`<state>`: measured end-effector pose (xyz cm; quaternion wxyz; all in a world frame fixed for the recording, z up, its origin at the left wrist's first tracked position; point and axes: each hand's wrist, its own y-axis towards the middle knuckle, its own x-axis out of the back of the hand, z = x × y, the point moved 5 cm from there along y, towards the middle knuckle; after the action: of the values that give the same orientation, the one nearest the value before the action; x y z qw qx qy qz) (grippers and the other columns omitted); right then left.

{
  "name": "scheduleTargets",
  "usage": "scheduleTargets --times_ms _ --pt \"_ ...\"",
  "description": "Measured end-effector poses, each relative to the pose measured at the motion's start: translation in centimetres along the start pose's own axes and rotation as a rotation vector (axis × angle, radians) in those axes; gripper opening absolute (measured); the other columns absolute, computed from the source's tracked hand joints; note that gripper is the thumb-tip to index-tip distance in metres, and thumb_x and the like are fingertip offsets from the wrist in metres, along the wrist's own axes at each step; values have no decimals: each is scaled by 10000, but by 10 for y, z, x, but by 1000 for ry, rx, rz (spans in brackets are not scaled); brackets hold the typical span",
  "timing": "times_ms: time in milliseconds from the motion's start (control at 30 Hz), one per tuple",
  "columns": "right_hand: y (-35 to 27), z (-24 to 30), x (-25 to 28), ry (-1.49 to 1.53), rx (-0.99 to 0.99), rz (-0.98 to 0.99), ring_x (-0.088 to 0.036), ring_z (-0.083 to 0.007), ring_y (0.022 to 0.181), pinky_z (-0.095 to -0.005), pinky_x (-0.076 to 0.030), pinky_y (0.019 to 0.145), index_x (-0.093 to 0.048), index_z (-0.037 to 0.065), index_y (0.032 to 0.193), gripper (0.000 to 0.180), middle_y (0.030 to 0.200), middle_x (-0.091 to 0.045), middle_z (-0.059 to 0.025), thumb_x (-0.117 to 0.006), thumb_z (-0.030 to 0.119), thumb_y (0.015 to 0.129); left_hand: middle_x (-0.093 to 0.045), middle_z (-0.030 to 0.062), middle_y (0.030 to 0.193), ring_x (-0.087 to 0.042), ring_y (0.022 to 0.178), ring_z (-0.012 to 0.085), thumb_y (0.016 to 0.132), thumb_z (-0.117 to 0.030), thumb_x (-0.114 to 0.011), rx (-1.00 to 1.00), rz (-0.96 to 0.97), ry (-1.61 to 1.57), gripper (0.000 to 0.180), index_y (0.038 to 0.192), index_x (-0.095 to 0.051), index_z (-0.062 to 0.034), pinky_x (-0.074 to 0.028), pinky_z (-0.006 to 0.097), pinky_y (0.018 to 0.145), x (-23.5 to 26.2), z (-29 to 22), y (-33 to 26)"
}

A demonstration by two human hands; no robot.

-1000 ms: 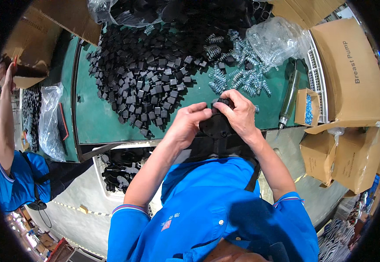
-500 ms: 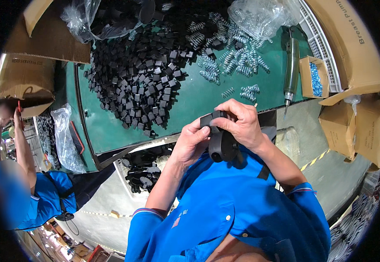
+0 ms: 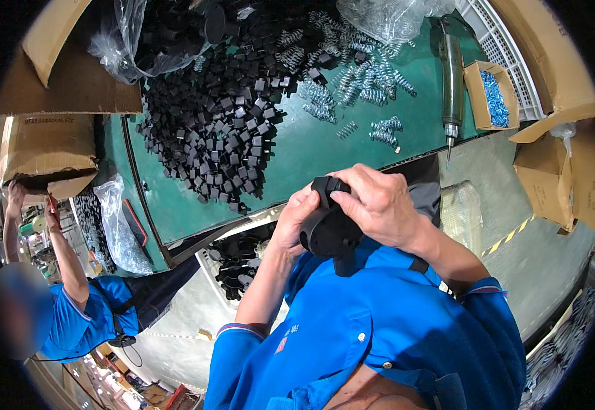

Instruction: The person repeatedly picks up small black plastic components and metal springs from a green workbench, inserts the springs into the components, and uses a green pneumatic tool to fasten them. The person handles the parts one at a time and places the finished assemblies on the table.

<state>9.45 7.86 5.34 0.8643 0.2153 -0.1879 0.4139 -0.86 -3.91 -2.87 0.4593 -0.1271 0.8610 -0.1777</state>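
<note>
In front of my chest I hold a black plastic part (image 3: 328, 234) with a rounded body, a blocky upper end and a short stub pointing down. My left hand (image 3: 294, 222) grips its left side, thumb near the blocky end. From the other side my right hand (image 3: 383, 205) is closed around the upper end, its thumb pressed on top; the curled fingers are partly hidden. Beyond my hands, a large heap of small black blocks with pins (image 3: 222, 130) covers the green table (image 3: 311, 156). Loose metal springs (image 3: 373, 78) lie to its right.
A dark green power screwdriver (image 3: 452, 85) lies at the table's right, beside a small box of blue screws (image 3: 494, 99). Below the table edge a white crate (image 3: 217, 280) holds black parts. At the left, a co-worker (image 3: 85, 307) reaches into a cardboard box (image 3: 48, 147).
The black part has been turned in my hands, so its rounded body now faces up and left with the stub downward. Both hands stay on it. The co-worker's arms have shifted at the box.
</note>
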Motion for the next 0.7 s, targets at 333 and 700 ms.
scheduleTargets --times_ms 333,700 --pt "-12 -11 -14 -81 -59 20 -636 -336 691 -402 -496 571 -652 20 1042 277 840 -634 -128 -738 82 786 -661 86 1155 -641 996 149 952 -338 -658 59 -54 233 533 1333 -548 19 -525 290 870 3 -14 -3" --pt "-4 -78 -32 -195 -83 -184 -629 -363 700 -467 -497 583 -652 54 981 187 854 -584 -116 -611 36 800 -630 141 975 -590 962 314 803 -172 -738 -483 -136 1997 511 1281 -614 -43 -422 433 913 -50 -62 47"
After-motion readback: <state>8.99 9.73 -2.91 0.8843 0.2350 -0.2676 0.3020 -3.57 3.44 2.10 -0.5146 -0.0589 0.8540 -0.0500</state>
